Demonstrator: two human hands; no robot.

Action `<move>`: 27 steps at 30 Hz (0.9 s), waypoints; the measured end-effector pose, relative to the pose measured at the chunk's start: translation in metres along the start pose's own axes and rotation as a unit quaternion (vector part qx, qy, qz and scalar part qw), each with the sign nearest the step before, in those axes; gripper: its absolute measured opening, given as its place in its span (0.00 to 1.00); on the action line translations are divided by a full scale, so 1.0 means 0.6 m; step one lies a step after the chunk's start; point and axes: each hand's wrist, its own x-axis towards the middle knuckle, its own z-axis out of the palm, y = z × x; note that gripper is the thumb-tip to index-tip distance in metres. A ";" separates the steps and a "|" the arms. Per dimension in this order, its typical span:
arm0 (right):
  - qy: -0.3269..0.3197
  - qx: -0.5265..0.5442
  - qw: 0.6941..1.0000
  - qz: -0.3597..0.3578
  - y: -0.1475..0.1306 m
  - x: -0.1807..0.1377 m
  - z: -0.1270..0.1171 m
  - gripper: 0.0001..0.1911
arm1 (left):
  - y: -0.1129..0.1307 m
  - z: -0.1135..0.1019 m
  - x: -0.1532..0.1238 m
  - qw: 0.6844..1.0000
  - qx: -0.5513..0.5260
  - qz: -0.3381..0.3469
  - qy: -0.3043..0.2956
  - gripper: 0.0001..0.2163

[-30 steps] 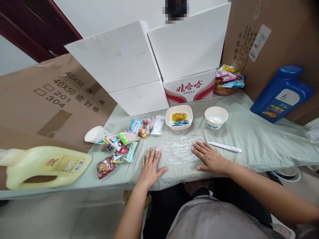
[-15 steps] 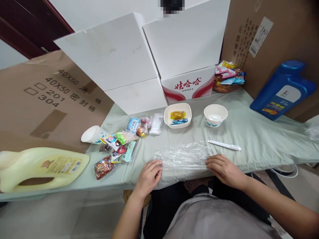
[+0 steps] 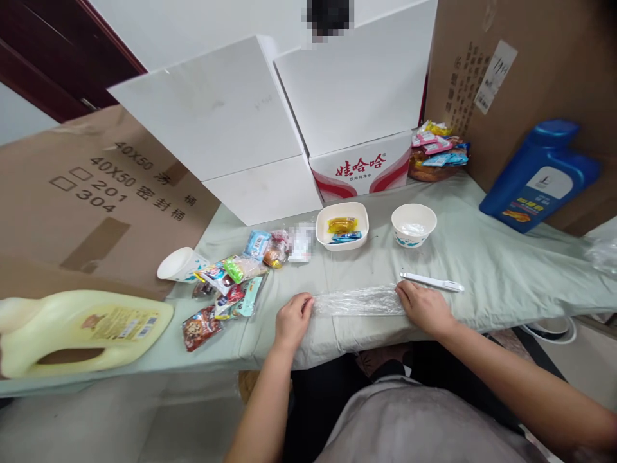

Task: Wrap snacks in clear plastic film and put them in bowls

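Note:
A sheet of clear plastic wrap (image 3: pixel 359 300) lies folded into a narrow strip on the pale green cloth (image 3: pixel 482 270) near the table's front edge. My left hand (image 3: pixel 293 319) is closed on its left end. My right hand (image 3: pixel 424 307) is closed on its right end. A white pen-like tool (image 3: pixel 430 281) lies just beyond my right hand.
Behind the wrap stand a white square dish (image 3: pixel 342 226) with wrapped snacks and a white paper bowl (image 3: pixel 414 225). Snack packets (image 3: pixel 231 283) and a tipped paper cup (image 3: pixel 179 264) lie left. A yellow jug (image 3: pixel 81 329) lies far left, a blue jug (image 3: pixel 540 177) far right. White boxes (image 3: pixel 270 128) line the back.
My hands went from lying flat on the spread wrap to gripping its ends, and the wide sheet has been folded over into a narrow strip.

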 end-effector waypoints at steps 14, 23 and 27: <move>0.126 -0.005 0.946 -0.297 -0.037 -0.009 0.023 0.35 | 0.121 0.020 -0.028 0.983 0.067 0.170 -0.018 0.22; 0.037 -0.019 0.962 -0.269 -0.011 -0.027 0.022 0.46 | 0.149 0.042 -0.048 0.976 0.105 0.164 -0.096 0.29; 0.049 -0.011 0.970 -0.237 0.023 -0.056 0.003 0.31 | 0.181 0.043 -0.062 0.982 0.044 0.155 -0.103 0.22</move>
